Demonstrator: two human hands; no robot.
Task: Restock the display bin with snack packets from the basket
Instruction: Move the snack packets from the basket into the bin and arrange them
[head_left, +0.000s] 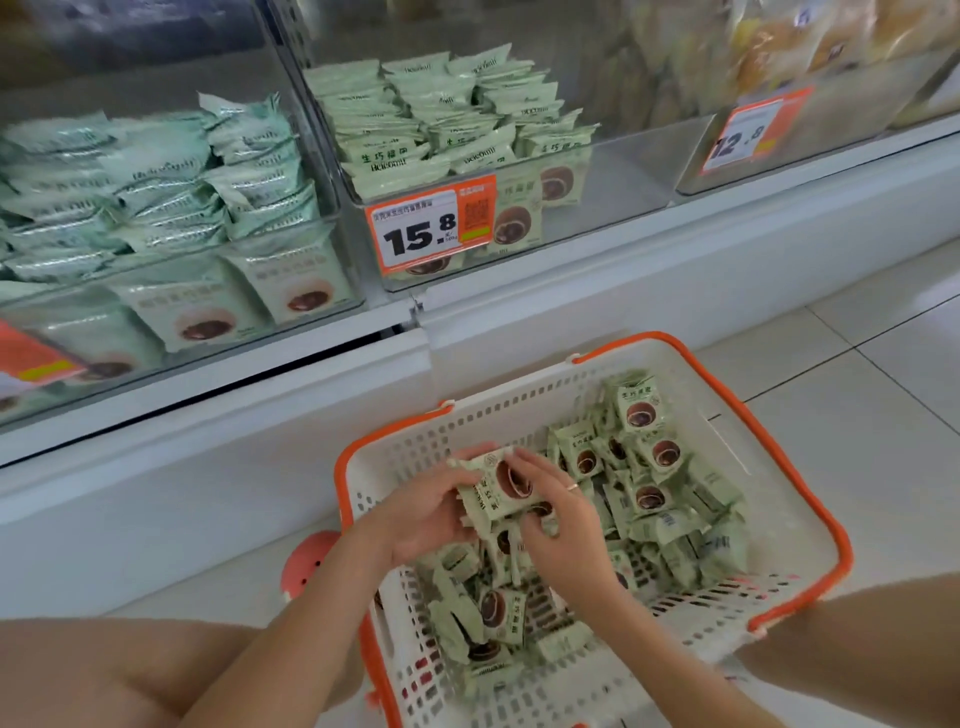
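A white basket with an orange rim (810, 499) stands on the floor and holds several pale green snack packets (649, 483). Above its left part my left hand (421, 514) and my right hand (561, 514) together hold a small stack of the same green packets (498, 488). The left hand cups the stack from below and the left. The right hand's fingers curl over the stack's top and right side. The clear display bin (613, 182) with the 15.8 price tag (431, 228) sits on the shelf above, its left half stacked with green packets (441, 119).
A second clear bin (156, 218) on the left is packed with mint-green packets. Another bin with a 12.8 tag (748, 132) is at the upper right. The white shelf front (623, 291) runs behind the basket. A pink round object (306, 564) lies beside the basket. My knees frame the bottom.
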